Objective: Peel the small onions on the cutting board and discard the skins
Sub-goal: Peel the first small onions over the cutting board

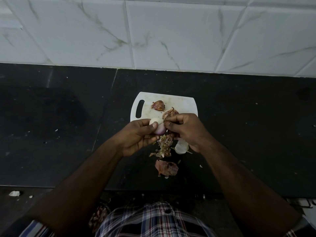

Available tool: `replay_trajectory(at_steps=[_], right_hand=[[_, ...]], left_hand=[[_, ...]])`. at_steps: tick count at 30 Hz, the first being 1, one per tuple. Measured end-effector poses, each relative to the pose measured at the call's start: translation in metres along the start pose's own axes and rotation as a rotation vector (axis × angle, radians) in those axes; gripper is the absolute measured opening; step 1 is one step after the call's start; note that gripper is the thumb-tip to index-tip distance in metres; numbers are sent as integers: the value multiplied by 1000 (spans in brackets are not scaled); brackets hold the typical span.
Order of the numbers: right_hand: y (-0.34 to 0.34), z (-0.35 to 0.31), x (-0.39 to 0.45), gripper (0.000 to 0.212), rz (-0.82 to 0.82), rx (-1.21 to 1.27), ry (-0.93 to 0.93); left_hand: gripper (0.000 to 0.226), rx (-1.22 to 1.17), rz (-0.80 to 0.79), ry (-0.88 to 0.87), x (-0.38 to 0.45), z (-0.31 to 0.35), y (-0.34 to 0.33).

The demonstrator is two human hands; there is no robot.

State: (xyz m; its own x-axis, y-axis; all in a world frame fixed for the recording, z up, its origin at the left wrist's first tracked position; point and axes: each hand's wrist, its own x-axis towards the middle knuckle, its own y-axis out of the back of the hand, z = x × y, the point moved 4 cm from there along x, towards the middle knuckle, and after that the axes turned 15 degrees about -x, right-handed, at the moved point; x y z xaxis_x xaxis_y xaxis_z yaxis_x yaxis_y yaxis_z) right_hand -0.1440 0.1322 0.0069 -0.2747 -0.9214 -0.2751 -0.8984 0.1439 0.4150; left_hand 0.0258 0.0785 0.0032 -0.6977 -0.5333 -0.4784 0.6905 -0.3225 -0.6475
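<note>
1. Both hands meet above the near edge of the white cutting board [183,101], held close together over the dark surface [59,125].
2. Left hand [138,135] grips a partly peeled onion [158,127], thumb laid across its pale top and fingers curled beneath it; the onion's lower part shows purple.
3. Right hand [184,129] has its fingers curled, the fingertips pinching at the onion's right side where a bit of skin seems to be caught; the exact hold is hard to make out.
4. On the cutting board, toward its far edge, lies an unpeeled onion [158,105] with brown-purple skin.
5. A second unpeeled onion [170,112] sits just beyond the right hand's knuckles, partly hidden by them.
6. Below the hands, at the near edge of the board, a loose heap of skins [164,146] lies.
7. Beside that heap, under the right wrist, rests a pale peeled onion [181,146].
8. Nearer the front edge of the surface lies a large piece of purple skin [166,167], apart from the heap.
9. A handle slot [140,108] is cut into the board's left side.
10. Behind the surface's far edge rises a wall of white marbled tiles [171,31].
11. A plaid shirt [153,221] shows at the bottom.
</note>
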Motion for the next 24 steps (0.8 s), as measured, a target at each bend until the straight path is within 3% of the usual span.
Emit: replay_trajectory(at_steps=[3,6,10,15,24], right_hand=[[1,0,2,17,27,-74,-3],[-1,-4,4,10,80,-313,75],[7,-14,5,19,171,-558,122],[22,-6,5,28,166,-389,64],[9,-18,5,20,260,-284,127]], left_hand=[[38,8,5,-20,0,0,-1],[38,-6,-1,-32,1,0,-4],[39,-61,-8,-36,2,4,-5],[32,-84,-3,-35,1,5,2],[47,-94,-11,-4,1,1,-2]])
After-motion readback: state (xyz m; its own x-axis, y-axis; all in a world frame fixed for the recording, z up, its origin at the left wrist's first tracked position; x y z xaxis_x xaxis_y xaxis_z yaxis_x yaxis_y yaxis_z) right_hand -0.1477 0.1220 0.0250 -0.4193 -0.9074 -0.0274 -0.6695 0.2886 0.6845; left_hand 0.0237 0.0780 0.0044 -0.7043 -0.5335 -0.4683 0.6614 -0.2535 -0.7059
